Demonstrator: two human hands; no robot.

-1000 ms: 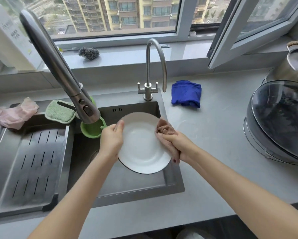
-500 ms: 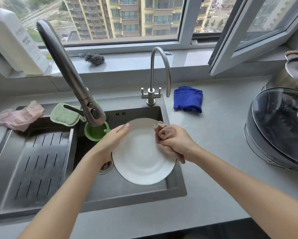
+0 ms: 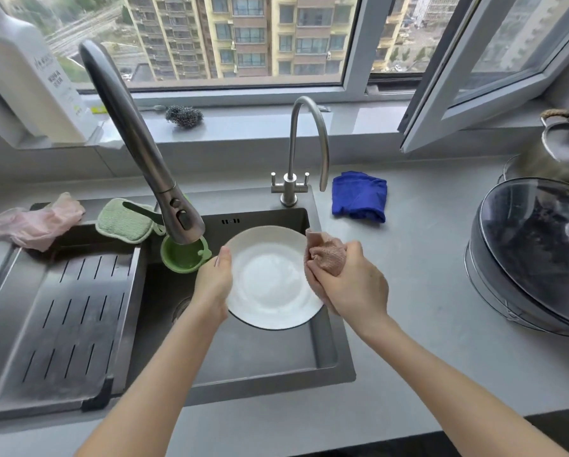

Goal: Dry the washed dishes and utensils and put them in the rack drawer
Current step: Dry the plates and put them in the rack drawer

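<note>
Over the sink, I saw the left hand grip the plate, steadying it for the right hand clenching a cloth.

home kitchen: sink, tap, countertop

Both forearms are bare, entering from the near edge and converging forward. The left hand is back-up with a straight wrist. Its thumb lies along the rim of the plate; its fingers pass beneath the plate and are hidden. The right hand has its wrist bent slightly inward and its fingers curled round a bunched cloth. The cloth protrudes beyond the fingertips and meets the plate's opposite rim. The hands do not touch; the plate sits between their fingers.
</note>
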